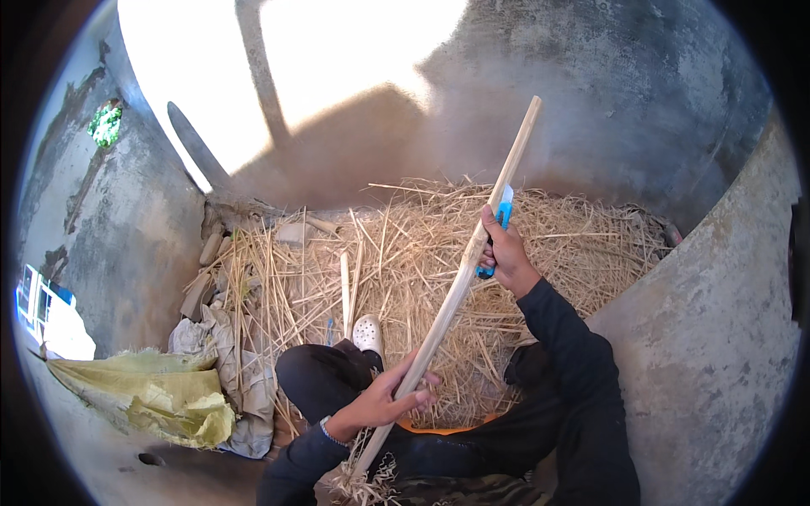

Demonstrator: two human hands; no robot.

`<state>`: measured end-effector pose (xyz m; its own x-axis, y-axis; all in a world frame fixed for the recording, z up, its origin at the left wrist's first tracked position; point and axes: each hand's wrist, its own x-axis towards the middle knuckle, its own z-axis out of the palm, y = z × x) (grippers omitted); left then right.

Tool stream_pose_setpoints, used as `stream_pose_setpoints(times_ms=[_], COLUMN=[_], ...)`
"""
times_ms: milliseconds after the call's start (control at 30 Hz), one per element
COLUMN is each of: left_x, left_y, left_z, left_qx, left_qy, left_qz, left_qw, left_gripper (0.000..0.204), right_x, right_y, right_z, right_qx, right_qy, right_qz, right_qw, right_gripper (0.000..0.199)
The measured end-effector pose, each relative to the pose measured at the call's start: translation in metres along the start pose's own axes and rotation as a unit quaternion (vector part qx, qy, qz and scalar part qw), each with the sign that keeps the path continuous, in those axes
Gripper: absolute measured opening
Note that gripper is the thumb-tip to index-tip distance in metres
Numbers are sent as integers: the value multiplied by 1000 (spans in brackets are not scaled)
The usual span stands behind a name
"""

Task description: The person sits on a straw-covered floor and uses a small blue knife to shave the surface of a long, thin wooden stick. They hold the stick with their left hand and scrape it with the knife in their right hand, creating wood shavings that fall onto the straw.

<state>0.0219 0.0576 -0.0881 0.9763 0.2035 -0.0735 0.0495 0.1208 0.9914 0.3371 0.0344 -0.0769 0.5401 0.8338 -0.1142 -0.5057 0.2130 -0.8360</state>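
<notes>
A long pale wooden stick [456, 291] slants from my lap up to the far right, with curled shavings [367, 485] around its lower end. My left hand [391, 400] wraps around its lower part, fingers showing on the right side. Higher up, my right hand [504, 249] is closed on a blue utility knife [504, 213], which lies along the stick's right side with its tip pointing up. My right thumb presses against the stick. Whether the blade touches the wood I cannot tell.
Loose straw and shavings [422, 244] cover the floor ahead. Split sticks [345, 291] lie near my pale clog [367, 334]. A yellow-green sack [143, 396] and crumpled grey cloth [249, 396] lie at left. Concrete walls [692, 312] close in the space, one brightly sunlit.
</notes>
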Motion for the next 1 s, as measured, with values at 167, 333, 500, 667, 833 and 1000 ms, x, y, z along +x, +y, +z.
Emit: stream_pose_setpoints(times_ms=[167,333,500,667,833,1000], left_x=[57,58,49,32,27,9], left_y=[20,37,51,56,50,44], left_z=[-1,2,5,12,15,10], left_qx=[-40,-52,-76,-75,-40,-63], left_qy=[12,97,120,134,147,149], left_qz=[-69,-82,-100,-103,-91,-130], left_qw=[997,991,985,983,984,978], left_gripper=[54,51,53,55,56,56], right_x=[-15,-28,-53,-50,-28,19], right_y=[10,-8,5,14,20,-4], right_z=[14,9,28,26,16,-50], right_qx=[-33,-565,-690,-686,-686,-724], right_qy=[-33,-19,-55,-24,-27,121], right_qz=[28,-215,-261,-359,-446,-307], right_qw=[998,796,673,632,574,605], right_gripper=[42,73,79,77,75,79])
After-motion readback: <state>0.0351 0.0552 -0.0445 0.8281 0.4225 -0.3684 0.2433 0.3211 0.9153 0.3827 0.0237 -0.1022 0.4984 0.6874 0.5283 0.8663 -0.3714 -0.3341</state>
